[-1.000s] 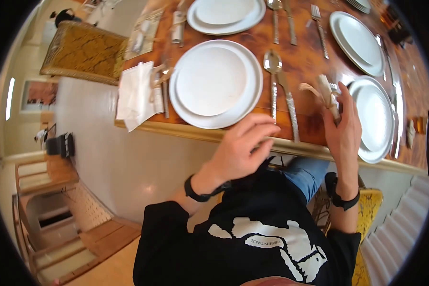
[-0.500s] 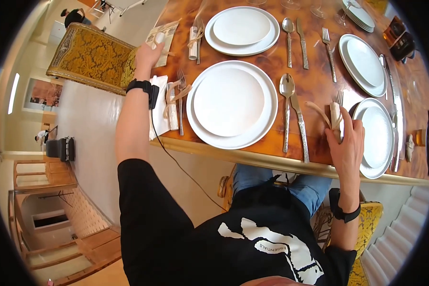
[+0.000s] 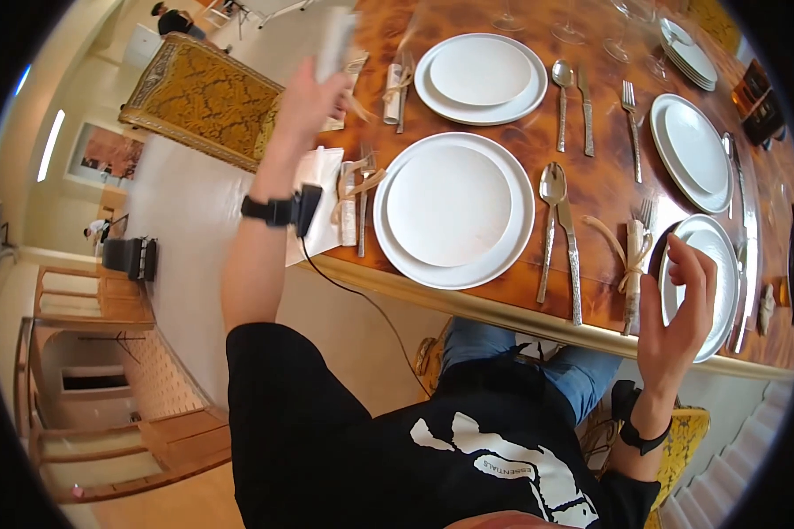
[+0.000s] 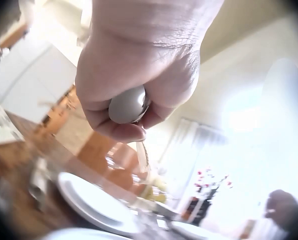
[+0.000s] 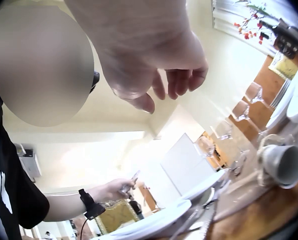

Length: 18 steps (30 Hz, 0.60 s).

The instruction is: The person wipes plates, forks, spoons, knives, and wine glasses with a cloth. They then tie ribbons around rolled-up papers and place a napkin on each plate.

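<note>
My left hand (image 3: 307,104) is raised over the table's far-left corner. It grips a rolled white napkin (image 3: 333,42), blurred in the head view; the left wrist view shows a smooth rounded end (image 4: 127,106) within the curled fingers and a pale strip hanging below. My right hand (image 3: 677,313) holds nothing, its fingers loosely bent, beside another rolled napkin (image 3: 633,278) tied with a tan ribbon and lying by a fork (image 3: 647,212). That napkin's hollow end (image 5: 287,167) shows in the right wrist view. Stacked white plates (image 3: 710,264) stand just beyond the right hand.
Stacked plates (image 3: 450,207), a spoon (image 3: 551,189) and a knife (image 3: 573,264) lie in front of me. To their left are a tied napkin roll (image 3: 348,216) and a folded white cloth (image 3: 313,176). Stemware (image 3: 569,31) and a dark bottle (image 3: 759,110) stand farther back.
My left hand swung to the far-left corner, took up the rolled napkin there and lifted it. The right hand let go of its tied napkin roll and drew slightly right.
</note>
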### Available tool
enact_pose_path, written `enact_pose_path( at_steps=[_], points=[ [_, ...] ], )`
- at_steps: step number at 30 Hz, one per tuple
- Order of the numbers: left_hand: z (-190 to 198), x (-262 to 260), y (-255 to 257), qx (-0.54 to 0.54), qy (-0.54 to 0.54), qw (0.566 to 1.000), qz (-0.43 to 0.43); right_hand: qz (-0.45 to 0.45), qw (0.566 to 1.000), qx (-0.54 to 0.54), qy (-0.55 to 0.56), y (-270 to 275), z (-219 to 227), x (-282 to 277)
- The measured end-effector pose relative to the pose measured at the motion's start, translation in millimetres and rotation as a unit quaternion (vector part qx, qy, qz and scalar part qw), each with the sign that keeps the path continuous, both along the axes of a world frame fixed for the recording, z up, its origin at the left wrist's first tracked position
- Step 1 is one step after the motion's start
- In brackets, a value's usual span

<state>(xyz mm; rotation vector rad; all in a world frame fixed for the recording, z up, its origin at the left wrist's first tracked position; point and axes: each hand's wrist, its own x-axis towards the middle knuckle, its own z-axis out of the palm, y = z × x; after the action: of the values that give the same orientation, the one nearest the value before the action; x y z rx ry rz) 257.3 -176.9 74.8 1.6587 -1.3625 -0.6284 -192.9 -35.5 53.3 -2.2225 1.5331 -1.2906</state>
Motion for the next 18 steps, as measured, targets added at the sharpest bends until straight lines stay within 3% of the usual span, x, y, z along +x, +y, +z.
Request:
enact_pose_path(
  at_steps=[3, 4, 6, 11, 13, 18],
  points=[
    [26.4, -88.5, 74.1, 0.049, 0.054, 0.984, -0.16, 0.097, 0.994, -0.044, 0.002, -1.9, 15.0, 11.0],
    [24.1, -112.6, 93.8, 0.072, 0.051, 0.974, -0.208, 0.151, 0.986, -0.077, -0.005, -4.1, 20.5, 17.5],
    [4.3, -158.0, 124.6, 0.015, 0.07, 0.948, -0.31, 0.165, 0.983, -0.084, -0.013, -10.8, 27.9, 33.7],
    [-35.4, -236.9, 167.9, 0.073, 0.206, 0.921, -0.323, 0.204, 0.973, -0.024, -0.103, -6.1, 12.6, 33.8],
    [-51.3, -254.6, 173.3, 0.121, 0.327, 0.866, -0.357, 0.191, 0.948, 0.116, -0.228, 1.9, 4.1, 21.0],
    [-62.7, -285.3, 182.7, 0.096, 0.394, 0.846, -0.345, 0.195, 0.918, 0.189, -0.29, 11.2, -11.5, -0.5]
  ],
)
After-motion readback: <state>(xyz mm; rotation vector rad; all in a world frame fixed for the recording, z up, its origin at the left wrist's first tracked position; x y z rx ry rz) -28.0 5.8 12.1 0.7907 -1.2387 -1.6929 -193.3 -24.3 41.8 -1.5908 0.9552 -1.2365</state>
